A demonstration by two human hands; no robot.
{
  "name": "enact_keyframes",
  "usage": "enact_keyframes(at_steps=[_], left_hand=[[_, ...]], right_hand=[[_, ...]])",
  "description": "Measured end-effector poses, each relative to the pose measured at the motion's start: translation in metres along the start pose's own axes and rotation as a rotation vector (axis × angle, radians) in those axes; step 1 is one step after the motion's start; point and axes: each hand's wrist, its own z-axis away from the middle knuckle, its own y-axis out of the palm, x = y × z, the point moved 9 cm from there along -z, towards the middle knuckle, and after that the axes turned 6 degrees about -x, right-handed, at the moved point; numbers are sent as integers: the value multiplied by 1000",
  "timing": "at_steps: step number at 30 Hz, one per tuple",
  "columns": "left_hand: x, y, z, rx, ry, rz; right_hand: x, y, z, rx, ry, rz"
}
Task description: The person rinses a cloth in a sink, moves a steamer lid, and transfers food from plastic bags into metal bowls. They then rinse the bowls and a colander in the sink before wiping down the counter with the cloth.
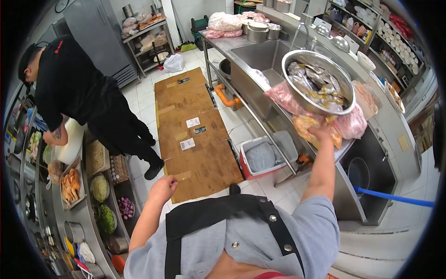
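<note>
My right hand (pixel 324 136) is at a plastic bag of yellow-orange meat (pixel 304 129) on the sink counter, its fingers closed at the bag's top and partly hidden. Just above that hand, the near rim of a large steel bowl (pixel 349 107) overlaps the bag. Whole dark, silvery fish (pixel 320 81) fill the bowl. Bags of pink meat lie on either side, one on the right (pixel 350 123) and one on the left (pixel 284 98). My left hand (pixel 162 188) hangs over the floor with its fingers curled in and nothing visible in them.
A steel sink (pixel 262 51) adjoins the counter, with pots (pixel 257 35) and meat bags behind. Below stands a red-and-white cooler (pixel 269 156). Cardboard (pixel 195 139) covers the floor. At left, a person in black (pixel 76 76) bends over a counter holding food trays (pixel 72 186).
</note>
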Motion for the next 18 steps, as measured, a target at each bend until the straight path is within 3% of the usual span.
enact_keyframes(at_steps=[3,5,6,7,8,9,10,11,12,13,14,15,18], left_hand=[[0,11,-59,-3,68,14],[5,21,-93,3,58,22],[8,23,-113,3,68,15],[11,30,-129,9,115,16],[9,25,-143,9,106,10],[0,26,-158,76,129,18],[-9,29,-173,143,154,30],[-8,33,-191,183,151,8],[-7,34,-209,184,142,8],[-8,34,-226,168,168,10],[-8,33,-241,146,185,15],[-5,35,-256,137,155,22],[-10,54,-289,221,188,20]], right_hand=[[24,-14,-1,309,-33,-101],[-5,15,-41,276,-142,-378],[2,11,-39,280,-120,-641],[-11,22,-52,309,-112,-616],[-4,10,-34,368,153,-488],[12,2,-27,297,119,-660],[-19,13,-39,305,254,-179],[-6,4,-39,217,136,-70],[-9,5,-26,414,362,24],[-47,20,-52,64,64,-189],[-22,-1,-37,2,-16,-152],[-26,-2,-34,-86,-52,69],[-25,3,-25,-238,-102,242]])
